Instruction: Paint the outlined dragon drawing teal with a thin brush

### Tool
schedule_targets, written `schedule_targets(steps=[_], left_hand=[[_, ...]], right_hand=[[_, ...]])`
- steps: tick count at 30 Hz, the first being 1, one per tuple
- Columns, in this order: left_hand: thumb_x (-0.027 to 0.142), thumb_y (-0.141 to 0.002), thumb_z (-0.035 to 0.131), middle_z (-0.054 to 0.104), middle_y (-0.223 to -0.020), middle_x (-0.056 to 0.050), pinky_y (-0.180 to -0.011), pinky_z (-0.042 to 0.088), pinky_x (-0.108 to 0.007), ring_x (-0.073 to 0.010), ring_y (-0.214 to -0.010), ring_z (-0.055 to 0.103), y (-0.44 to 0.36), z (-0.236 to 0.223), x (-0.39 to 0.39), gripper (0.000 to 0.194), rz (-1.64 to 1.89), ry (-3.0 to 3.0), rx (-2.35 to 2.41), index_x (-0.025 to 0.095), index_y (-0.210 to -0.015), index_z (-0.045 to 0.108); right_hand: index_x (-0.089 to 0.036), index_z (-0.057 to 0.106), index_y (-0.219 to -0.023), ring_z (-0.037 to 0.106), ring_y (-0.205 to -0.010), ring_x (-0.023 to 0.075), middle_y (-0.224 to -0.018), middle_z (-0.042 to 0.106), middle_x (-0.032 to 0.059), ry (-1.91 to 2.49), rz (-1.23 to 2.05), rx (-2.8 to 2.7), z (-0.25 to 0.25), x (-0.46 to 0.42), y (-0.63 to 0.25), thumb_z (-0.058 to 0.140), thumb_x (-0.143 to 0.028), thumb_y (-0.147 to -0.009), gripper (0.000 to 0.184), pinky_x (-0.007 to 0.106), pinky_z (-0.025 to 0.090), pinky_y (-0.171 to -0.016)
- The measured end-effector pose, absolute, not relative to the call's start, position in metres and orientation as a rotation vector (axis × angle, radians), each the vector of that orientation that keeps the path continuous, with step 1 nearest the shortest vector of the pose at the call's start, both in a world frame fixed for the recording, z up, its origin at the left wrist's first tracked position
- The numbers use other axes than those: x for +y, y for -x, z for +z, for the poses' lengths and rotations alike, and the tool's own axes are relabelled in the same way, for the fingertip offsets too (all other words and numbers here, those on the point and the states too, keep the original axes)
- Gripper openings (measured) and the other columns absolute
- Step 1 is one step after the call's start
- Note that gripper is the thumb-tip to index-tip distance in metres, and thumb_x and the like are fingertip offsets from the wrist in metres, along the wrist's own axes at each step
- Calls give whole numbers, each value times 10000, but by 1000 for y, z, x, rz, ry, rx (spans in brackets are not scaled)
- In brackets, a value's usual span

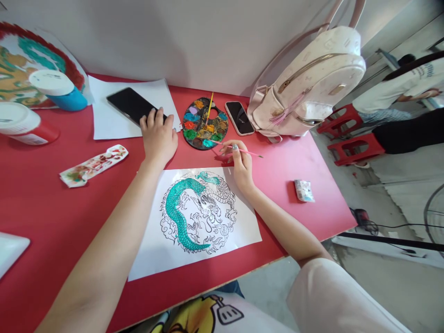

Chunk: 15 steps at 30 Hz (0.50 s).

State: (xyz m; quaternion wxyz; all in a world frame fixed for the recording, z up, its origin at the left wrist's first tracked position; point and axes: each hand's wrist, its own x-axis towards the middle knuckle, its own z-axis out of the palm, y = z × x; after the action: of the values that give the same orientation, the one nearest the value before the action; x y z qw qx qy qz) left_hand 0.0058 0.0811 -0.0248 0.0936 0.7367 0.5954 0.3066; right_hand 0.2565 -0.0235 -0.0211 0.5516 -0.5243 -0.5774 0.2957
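My right hand (241, 166) pinches a thin pink paintbrush (248, 151) above the top right edge of a sheet of paper. One end of the brush reaches over the teal paint on a round palette (200, 117); the other points right. My left hand (158, 138) lies with fingers spread on the near right corner of a black phone (131, 105), which rests on blank white paper (111, 132). Between my forearms is a dragon drawing (208, 217), its body partly painted teal and the head left as black lines. A yellow paintbrush (209, 108) leans across the palette.
A second phone (239, 118) lies beside a pale pink backpack (312, 88). Left are paint bottles, blue (65, 95) and red (33, 129), a stained tissue (93, 166) and a painted piece (21, 64). A small packet (304, 190) sits right. People sit on red stools (357, 148) beyond.
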Motion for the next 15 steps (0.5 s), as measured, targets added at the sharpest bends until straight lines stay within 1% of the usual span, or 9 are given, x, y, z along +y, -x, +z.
schedule_targets(steps=[3, 6, 8, 11, 13, 15], left_hand=[[382, -1078, 593, 586, -1844, -84, -1450, 258, -804, -467, -1764, 426, -5, -26, 82, 499, 872, -2202, 1765, 374, -1562, 715], [338, -1082, 558, 564, -1862, -89, -1458, 252, -795, -457, -1768, 425, -5, -27, 82, 508, 865, -2198, 1780, 355, -1564, 718], [304, -1071, 545, 577, -1852, -96, -1451, 258, -806, -457, -1757, 444, -5, -27, 82, 527, 888, -2199, 1788, 349, -1566, 718], [301, -1058, 560, 622, -1815, -96, -1435, 285, -820, -462, -1736, 472, -7, -27, 81, 533, 914, -2212, 1795, 362, -1564, 718], [324, -1071, 554, 641, -1797, -95, -1433, 297, -815, -458, -1730, 483, -7, -28, 81, 512, 913, -2220, 1807, 370, -1553, 722], [350, -1091, 536, 645, -1791, -98, -1431, 299, -812, -457, -1730, 483, -6, -28, 81, 492, 904, -2229, 1810, 371, -1545, 725]], right_hand=[[-294, 753, -1084, 760, -958, 240, -968, 757, 67, 1245, 704, -1379, -21, -23, -255, 523, -699, -1175, 474, 382, 665, -890], [-299, 751, -1077, 752, -936, 234, -957, 750, 61, 1220, 704, -1370, -20, -23, -254, 539, -665, -1178, 436, 389, 668, -900], [-300, 745, -1082, 752, -926, 231, -954, 745, 58, 1206, 685, -1345, -19, -24, -254, 542, -665, -1176, 428, 388, 663, -886], [-303, 724, -1061, 747, -890, 217, -949, 738, 52, 1208, 675, -1291, -19, -26, -255, 542, -720, -1162, 466, 366, 637, -799], [-300, 693, -994, 717, -815, 198, -912, 717, 40, 1208, 704, -1259, -20, -26, -257, 570, -777, -1133, 511, 349, 600, -715], [-295, 638, -897, 656, -721, 182, -833, 664, 23, 1213, 734, -1246, -22, -23, -260, 580, -836, -1106, 582, 344, 562, -649]])
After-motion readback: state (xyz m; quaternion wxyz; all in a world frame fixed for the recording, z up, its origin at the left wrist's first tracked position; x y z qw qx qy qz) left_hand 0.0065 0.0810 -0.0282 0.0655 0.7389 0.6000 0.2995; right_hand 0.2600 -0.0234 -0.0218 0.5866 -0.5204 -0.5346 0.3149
